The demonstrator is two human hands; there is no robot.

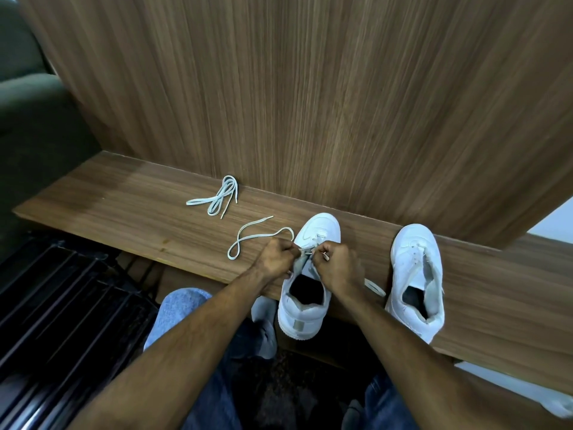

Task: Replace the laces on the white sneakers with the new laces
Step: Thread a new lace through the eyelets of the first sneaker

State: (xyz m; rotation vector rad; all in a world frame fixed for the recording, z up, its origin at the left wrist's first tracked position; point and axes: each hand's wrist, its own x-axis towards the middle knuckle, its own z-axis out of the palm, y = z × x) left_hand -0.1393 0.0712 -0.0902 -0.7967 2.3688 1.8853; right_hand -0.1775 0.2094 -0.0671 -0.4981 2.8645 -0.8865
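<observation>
Two white sneakers stand on a wooden shelf, toes toward the wall. Over the eyelets of the left sneaker both my hands work a white lace. My left hand pinches one side of the lace, which trails in a loop to the left on the shelf. My right hand pinches the other lace end, its tip sticking out by the thumb. A strip of lace shows on the shelf behind my right wrist. The right sneaker has no lace. A second white lace lies bundled farther left near the wall.
The wooden shelf is narrow, backed by an upright wooden panel. The sneakers' heels overhang its front edge. My knees in blue jeans sit below the shelf. A dark slatted rack is at the lower left.
</observation>
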